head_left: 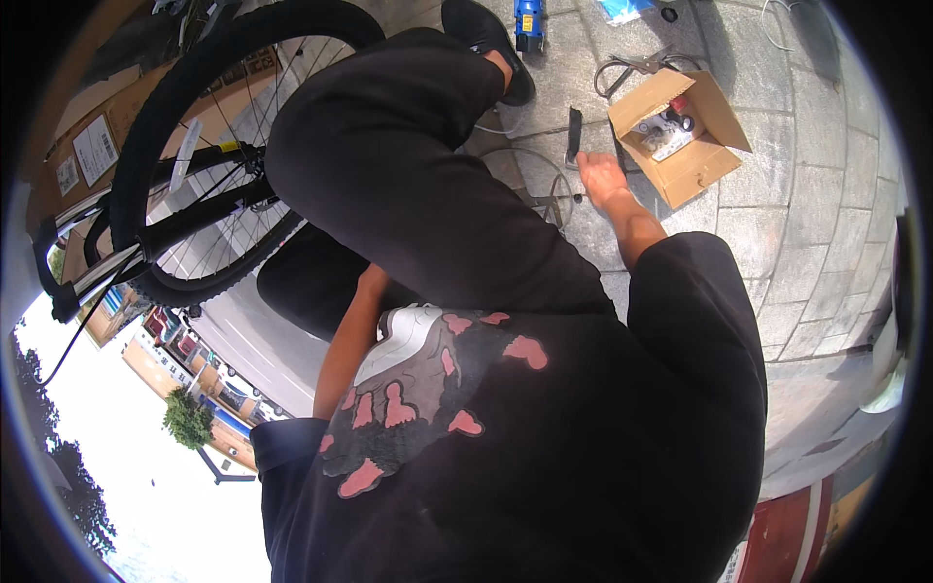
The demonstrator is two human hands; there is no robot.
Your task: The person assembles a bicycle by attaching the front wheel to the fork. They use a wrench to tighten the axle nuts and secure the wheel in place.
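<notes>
Out on the paving, my right hand (603, 178) reaches down with its fingers curled together. The fingertips close on the lower end of a short, dark strip-like thing (574, 131), whose exact kind I cannot make out. Just right of that hand sits an open cardboard box (714, 173) with small parts and a bit of red inside. My left hand (372, 280) goes behind my bent leg, so its fingers are hidden. Beyond that leg, at the left, is a bicycle wheel (131, 185) with a knobbly black tyre, held in a black fork (190, 219).
Scissors (641, 66) with dark handles lie behind the box. A blue tool or canister (529, 24) and a blue packet (624, 10) are at the far edge. Thin looped wire (530, 154) lies beside my leg. Large cardboard (95, 151) is behind the wheel.
</notes>
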